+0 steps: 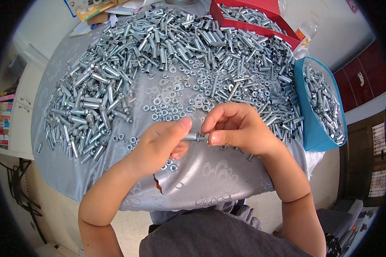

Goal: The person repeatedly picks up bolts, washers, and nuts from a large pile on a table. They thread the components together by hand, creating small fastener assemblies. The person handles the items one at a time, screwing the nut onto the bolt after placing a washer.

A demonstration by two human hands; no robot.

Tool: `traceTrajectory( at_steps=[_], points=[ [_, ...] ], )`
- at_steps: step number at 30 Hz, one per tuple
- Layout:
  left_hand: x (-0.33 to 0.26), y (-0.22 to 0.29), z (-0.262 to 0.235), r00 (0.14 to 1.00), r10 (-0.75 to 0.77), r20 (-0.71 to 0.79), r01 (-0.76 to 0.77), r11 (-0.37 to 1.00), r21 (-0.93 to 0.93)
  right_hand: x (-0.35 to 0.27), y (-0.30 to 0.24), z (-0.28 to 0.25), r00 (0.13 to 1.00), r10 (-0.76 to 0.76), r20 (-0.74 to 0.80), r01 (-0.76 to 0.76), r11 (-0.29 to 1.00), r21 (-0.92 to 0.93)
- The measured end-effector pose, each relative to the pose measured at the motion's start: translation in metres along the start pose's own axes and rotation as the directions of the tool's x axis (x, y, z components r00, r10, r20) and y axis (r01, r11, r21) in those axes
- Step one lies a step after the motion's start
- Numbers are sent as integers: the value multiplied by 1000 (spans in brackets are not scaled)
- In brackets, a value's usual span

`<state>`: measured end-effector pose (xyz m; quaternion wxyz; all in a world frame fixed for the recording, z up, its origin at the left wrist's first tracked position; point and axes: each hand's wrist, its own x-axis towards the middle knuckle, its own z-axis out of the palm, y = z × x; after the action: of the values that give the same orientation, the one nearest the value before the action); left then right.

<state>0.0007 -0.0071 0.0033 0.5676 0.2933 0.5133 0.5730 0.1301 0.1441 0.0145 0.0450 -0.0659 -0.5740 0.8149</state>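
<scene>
Above the front part of the table, my left hand (158, 141) is closed round a shiny metal sleeve anchor bolt (190, 137), which lies level and points right. Its threaded end sticks out past the sleeve. At that tip, my right hand (242, 130) pinches a small nut (206, 138) between thumb and fingers; the fingertips partly cover it. Loose hex nuts (174, 110) and flat washers (162, 95) lie just beyond my hands. A few more nuts (173, 167) show beneath my left hand.
Metal sleeves (171, 43) heap across the back, with assembled anchor bolts (92, 98) piled at left. A red box (261, 28) of metal parts stands at back right, a blue container (324, 143) of bolts at right. The grey tablecloth (193, 188) has a tear near the front.
</scene>
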Motion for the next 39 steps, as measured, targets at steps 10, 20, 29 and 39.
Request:
traceTrajectory(
  at_steps=[10, 20, 29, 39],
  points=[
    [-6, 0, 1, 997, 68, 19, -70, 992, 102, -5, 5, 10, 996, -79, 51, 73, 990, 118],
    [0, 0, 0, 983, 93, -158, -82, 994, 77, -3, 12, 15, 820, -568, 69, 456, 577, -678],
    [0, -4, -3, 992, 48, -119, -32, 991, 127, -10, -2, 16, 887, -455, 72, 337, 533, -776],
    [-1, -2, 6, 995, 24, -94, -12, 992, 123, -3, 4, 2, 808, -529, 260, 463, 297, -835]
  ],
)
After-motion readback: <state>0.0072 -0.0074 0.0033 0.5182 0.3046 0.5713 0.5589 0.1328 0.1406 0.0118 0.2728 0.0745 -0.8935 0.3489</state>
